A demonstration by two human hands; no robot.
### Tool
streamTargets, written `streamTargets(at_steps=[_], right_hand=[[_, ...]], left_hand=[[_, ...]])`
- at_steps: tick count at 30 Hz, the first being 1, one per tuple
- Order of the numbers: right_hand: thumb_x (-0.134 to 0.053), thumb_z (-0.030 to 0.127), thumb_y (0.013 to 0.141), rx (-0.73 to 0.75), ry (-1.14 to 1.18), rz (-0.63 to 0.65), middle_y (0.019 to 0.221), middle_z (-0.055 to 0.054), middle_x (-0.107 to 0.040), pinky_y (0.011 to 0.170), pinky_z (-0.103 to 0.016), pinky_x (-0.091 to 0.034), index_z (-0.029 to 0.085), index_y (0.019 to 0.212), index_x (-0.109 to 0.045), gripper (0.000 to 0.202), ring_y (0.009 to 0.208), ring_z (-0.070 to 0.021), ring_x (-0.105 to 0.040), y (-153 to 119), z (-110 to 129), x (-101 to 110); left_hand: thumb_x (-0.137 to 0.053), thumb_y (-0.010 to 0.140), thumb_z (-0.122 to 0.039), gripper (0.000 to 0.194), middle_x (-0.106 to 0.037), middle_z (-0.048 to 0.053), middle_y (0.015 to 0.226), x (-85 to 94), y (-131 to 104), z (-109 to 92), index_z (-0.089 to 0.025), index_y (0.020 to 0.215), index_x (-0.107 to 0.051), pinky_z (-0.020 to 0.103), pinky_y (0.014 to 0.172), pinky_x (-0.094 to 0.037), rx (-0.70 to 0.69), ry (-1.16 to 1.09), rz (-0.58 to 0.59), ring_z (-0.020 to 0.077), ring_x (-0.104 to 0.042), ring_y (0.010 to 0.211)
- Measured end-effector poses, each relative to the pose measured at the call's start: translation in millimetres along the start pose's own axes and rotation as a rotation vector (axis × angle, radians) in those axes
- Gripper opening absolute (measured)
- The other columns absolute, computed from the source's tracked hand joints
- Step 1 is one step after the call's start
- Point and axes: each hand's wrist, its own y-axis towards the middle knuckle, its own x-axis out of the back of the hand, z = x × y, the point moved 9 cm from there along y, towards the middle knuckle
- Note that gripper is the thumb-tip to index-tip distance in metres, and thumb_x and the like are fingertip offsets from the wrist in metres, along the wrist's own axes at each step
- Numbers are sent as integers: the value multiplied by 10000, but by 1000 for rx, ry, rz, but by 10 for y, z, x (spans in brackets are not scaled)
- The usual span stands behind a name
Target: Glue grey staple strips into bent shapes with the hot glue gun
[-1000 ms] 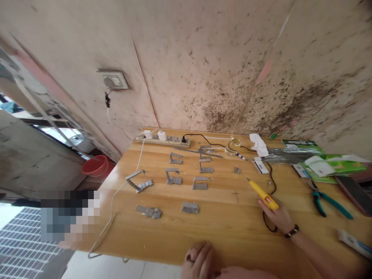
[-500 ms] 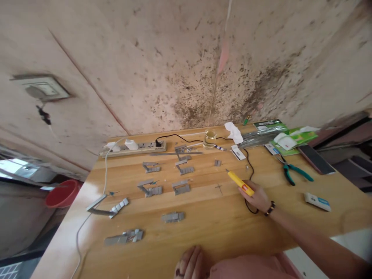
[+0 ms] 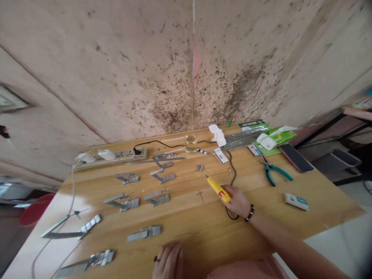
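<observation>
Right grip (image 3: 236, 202) still around yellow tool (image 3: 218, 189)

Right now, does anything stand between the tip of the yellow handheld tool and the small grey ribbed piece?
Nothing visible. Between the yellow tool in the right hand and the small grey ribbed piece, only bare wooden table shows; the thin crossed strands lie outside that gap.

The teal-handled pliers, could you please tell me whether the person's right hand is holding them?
No, the teal-handled pliers lie on the wooden table, while the right hand holds a yellow tool.
</observation>
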Motion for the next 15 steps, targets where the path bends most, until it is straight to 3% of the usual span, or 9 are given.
streamTargets(at_steps=[4, 8, 11, 15], right_hand=[[-504, 177, 765, 15, 39, -2, 888, -58, -661, 679, -282, -465, 185, 999, -540, 237, 772, -192, -615, 21, 30, 23], [-514, 178, 780, 27, 76, -3, 884, -53, -662, 665, -279, -456, 196, 996, -544, 218, 754, -186, -612, 32, 43, 57], [-537, 181, 785, 54, 132, 13, 892, -48, -657, 673, -284, -451, 201, 1000, -547, 216, 768, -189, -605, 33, 56, 79], [-545, 240, 836, 95, 238, 35, 867, -43, -642, 673, -284, -446, 208, 975, -552, 142, 775, -183, -592, 32, 87, 127]], left_hand=[[-429, 885, -173, 275, -640, 93, 1057, -414, 589, -80, -182, 1128, -557, 302, 819, -509, 78, 41, 197, 190, -618, 976], [-351, 895, -160, 298, -615, 110, 1051, -824, 1037, -38, -153, 1118, -548, 344, 791, -520, 208, 71, 333, 204, -633, 918], [-387, 874, -170, 266, -619, 99, 1027, -995, 1161, 47, -168, 1066, -572, 348, 765, -518, 280, 94, 382, 208, -638, 855], [-424, 865, -211, 218, -629, 88, 965, -1047, 1167, 140, -171, 969, -611, 347, 747, -507, 360, 81, 388, 214, -628, 825]])
